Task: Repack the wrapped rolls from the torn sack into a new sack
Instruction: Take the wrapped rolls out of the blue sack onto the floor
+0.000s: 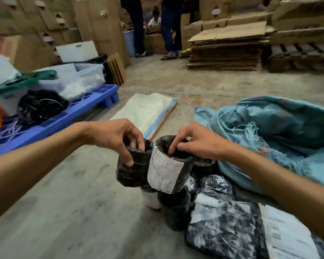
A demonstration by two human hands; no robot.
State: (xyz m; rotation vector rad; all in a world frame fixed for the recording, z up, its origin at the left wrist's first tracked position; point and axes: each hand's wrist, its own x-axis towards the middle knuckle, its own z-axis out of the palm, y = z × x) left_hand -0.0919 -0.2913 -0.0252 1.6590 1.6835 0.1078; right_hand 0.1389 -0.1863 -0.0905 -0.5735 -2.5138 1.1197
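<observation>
Each hand (110, 135) (196, 141) grips an upright roll (133, 171) (166, 172)

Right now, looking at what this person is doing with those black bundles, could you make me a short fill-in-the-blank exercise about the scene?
1. The left hand grips a roll wrapped in ____ plastic.
2. The roll in the right hand carries a white paper ____.
3. The torn sack to the right of the hands is ____ in colour.
4. The flat folded new sack lies on the ____, beyond the hands.

Missing words: black; label; blue; floor
</observation>
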